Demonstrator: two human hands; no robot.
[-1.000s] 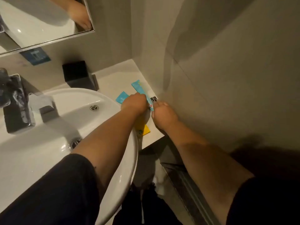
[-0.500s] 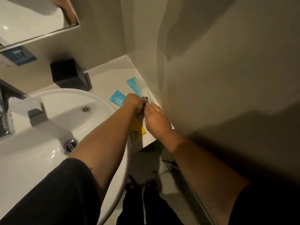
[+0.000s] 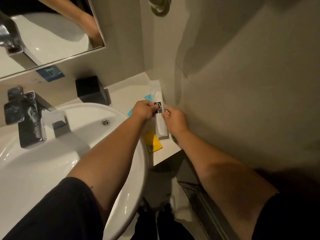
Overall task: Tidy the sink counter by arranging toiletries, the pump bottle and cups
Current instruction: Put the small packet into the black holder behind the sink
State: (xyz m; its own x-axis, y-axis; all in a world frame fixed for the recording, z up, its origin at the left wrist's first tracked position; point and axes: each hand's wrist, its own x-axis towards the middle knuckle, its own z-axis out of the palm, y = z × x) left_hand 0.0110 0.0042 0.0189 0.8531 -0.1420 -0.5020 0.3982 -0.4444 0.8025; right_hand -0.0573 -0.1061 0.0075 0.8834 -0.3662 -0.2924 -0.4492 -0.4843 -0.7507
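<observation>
Head view, looking down over the white basin (image 3: pixel 52 170) as landmark. Just right of the basin's rim, a narrow pale surface (image 3: pixel 169 148) running back into the corner of the grey walls. On that surface, hard against the right wall, a long white toiletry packet (image 3: pixel 158 94) lying lengthwise, far end toward the corner, near end toward the surface's front edge, with a small black label about midway along.

Left hand (image 3: pixel 144 110) reaching across the basin's right rim, fingers curled, grip pinching the packet's left edge at the black label. Right hand (image 3: pixel 174 118) beside the wall, fingers curled, grip pinching the packet's right edge just opposite the left hand. Cannot tell whether the packet lies flat or is lifted slightly at the middle.

Between the basin's rim and the packet, a yellow sachet (image 3: pixel 153 142) partly under the left forearm, near the front edge. Farther back, two turquoise sachets: one (image 3: pixel 148 97) peeking out beside the packet's left side, another (image 3: pixel 130 112) showing just behind the left wrist, close to the basin's rim.

Behind the basin, against the back wall, a black square holder (image 3: pixel 90 90). At the basin's left back, a chrome tap (image 3: pixel 29 116). Above the basin, a mirror (image 3: pixel 48 32) with a blue sticker (image 3: pixel 50 73) under its lower edge. No pump bottle or cups in view.
</observation>
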